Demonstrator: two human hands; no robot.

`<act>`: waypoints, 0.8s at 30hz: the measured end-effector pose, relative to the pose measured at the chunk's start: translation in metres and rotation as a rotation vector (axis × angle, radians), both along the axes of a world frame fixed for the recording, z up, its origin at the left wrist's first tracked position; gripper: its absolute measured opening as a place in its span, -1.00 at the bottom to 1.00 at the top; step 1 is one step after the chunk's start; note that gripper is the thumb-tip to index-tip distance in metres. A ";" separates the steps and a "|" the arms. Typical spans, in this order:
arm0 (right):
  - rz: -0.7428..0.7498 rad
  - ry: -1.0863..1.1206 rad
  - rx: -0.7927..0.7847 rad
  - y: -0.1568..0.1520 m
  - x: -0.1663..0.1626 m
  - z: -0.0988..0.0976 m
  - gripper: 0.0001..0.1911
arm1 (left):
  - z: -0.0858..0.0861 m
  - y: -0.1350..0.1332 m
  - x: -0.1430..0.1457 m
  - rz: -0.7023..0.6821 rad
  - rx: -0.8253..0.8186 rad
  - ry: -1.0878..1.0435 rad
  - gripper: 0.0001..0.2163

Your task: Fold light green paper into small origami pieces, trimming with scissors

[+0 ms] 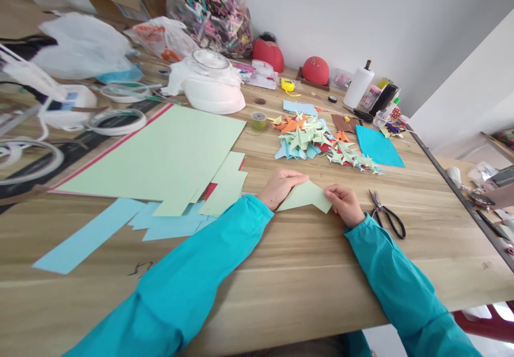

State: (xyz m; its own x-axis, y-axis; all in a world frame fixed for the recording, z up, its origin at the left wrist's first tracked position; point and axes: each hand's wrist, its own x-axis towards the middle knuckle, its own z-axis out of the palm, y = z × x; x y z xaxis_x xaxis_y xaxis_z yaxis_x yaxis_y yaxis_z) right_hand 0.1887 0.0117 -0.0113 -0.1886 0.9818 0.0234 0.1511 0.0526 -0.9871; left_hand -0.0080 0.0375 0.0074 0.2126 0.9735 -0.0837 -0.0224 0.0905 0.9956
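Note:
A folded piece of pale green paper [304,195] is held between my two hands, just above the wooden table. My left hand [283,184] grips its upper left edge, with the fingers lying along the top. At the lower right corner, my right hand [344,203] pinches the paper between thumb and fingers. Black-handled scissors [385,212] lie beside my right wrist, blades slightly apart. Beyond the hands is a heap of folded paper stars [300,138] in green, blue, orange and red.
Large green sheets [160,153] and blue paper strips [90,234] cover the left side. Behind them stand a white-wrapped bundle [212,86] and a spool [259,121]. Turquoise paper [379,145], a white roll [358,86] and red domed cushions [315,70] sit farther back.

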 end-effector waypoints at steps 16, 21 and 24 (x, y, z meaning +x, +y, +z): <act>-0.146 0.427 -0.095 0.006 0.000 -0.002 -0.65 | -0.011 -0.009 0.019 -0.169 -0.247 -0.721 -0.72; -0.081 0.219 0.012 0.000 -0.006 -0.005 -0.58 | -0.013 -0.024 0.041 -0.007 -0.086 -0.630 -0.72; -0.094 0.166 0.069 -0.002 -0.009 -0.006 -0.55 | -0.013 -0.029 0.045 0.183 -0.032 -0.636 -0.59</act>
